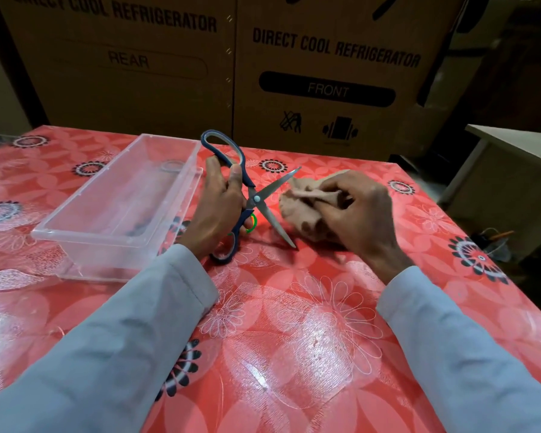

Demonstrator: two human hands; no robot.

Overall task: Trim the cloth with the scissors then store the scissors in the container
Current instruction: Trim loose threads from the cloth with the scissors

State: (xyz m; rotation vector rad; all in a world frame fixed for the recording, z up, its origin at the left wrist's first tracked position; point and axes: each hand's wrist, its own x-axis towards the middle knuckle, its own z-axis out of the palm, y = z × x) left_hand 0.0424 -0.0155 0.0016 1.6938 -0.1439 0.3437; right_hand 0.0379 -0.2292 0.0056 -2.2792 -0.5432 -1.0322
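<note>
My left hand (219,207) grips the blue-handled scissors (256,199) by their handles, with the steel blades spread wide apart and pointing right toward the cloth. A crumpled tan cloth (297,210) lies on the red flowered table, and my right hand (363,214) is closed on it, pinching a fold. The upper blade tip reaches just over the cloth's far edge; the lower blade tip touches the table in front of it. A clear plastic container (75,235) stands to the left of my left hand, and nothing shows inside it.
The table (294,339) has a glossy red flowered cover. A small green ring (253,225) lies under the scissors. Large cardboard refrigerator boxes (325,73) stand right behind the table. A low pale bench (512,148) is off the right edge.
</note>
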